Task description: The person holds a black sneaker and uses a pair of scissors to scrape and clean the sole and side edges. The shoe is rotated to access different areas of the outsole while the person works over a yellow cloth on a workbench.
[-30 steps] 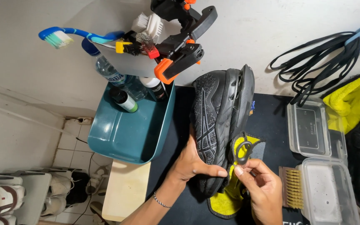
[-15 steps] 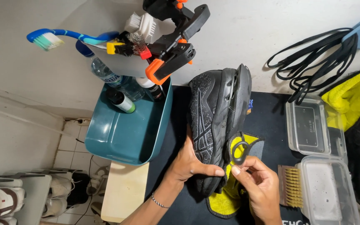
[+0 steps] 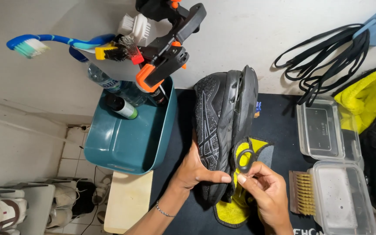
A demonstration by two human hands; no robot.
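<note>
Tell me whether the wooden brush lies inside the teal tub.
No, the wooden brush lies on the dark mat beside a clear plastic box, far from the teal tub.

Teal tub [image 3: 122, 143] holding bottles [image 3: 120, 106], toothbrush [image 3: 44, 42] above, black laces [image 3: 323, 52], clear containers [image 3: 329, 135], bristle brush [image 3: 302, 193].

Bright, even light; sharp focus

Left hand [image 3: 196, 169] grips black shoe [image 3: 220, 126] on its side; right hand [image 3: 268, 191] pinches heel loop [image 3: 245, 159]
</note>
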